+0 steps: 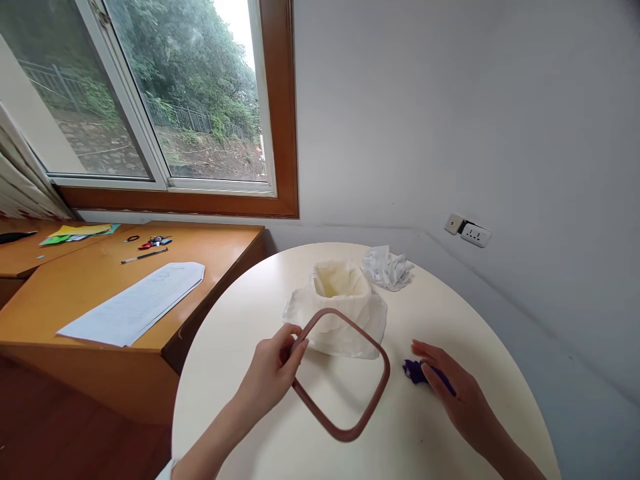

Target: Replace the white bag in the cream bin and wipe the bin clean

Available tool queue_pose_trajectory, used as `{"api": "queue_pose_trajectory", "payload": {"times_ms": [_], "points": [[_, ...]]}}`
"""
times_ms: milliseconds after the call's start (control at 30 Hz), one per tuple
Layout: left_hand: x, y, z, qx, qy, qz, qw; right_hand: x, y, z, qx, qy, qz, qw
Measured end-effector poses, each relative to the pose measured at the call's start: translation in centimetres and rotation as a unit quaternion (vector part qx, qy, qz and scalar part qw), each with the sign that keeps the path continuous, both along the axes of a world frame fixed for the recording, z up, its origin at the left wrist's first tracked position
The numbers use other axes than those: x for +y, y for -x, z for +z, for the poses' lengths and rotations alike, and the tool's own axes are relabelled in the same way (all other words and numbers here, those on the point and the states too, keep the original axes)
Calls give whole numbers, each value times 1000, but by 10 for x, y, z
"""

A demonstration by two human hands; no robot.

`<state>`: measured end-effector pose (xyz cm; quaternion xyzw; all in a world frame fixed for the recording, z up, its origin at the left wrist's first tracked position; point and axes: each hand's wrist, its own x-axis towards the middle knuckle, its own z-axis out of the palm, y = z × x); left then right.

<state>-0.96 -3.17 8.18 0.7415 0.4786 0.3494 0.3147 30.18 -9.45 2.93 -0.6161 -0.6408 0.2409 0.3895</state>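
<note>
Above the table (235,333), a frame (345,436) is pinched in the left hand (274,367), the right hand (463,393) spread over purple material (414,371).

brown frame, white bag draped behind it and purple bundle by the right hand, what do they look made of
Brown frame: probably smooth plastic, with soft sheen and rounded corners; painted metal is possible.
White bag: likely thin, matte plastic film, since it looks slightly see-through and creases softly.
Purple bundle: crumpled plastic film or cloth, finish unclear, since the right hand hides part.
</note>
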Motion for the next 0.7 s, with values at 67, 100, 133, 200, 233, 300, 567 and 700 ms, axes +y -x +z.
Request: {"api": "queue_pose_trajectory", "payload": {"times_ms": [67,100,133,200,233,300,567,700], "points": [[2,-6,5,-12,-3,28,1000,0,25,16,121,31,57,991],[3,-9,7,-16,-7,38,999,0,37,23,169,31,80,982],[4,-12,9,-19,-11,42,999,0,49,29,205,31,100,973],[8,-19,13,-26,-26,42,998,3,67,40,259,18,110,960],[11,-22,15,-29,-35,41,998,7,74,45,279,5,104,955],[19,-27,23,-36,-54,45,997,17,81,58,306,-26,84,948],[57,-27,61,-68,-127,23,989,87,60,105,406,-112,-8,907],[60,-24,54,74,-210,-51,974,115,41,113,445,-191,-60,873]]}}
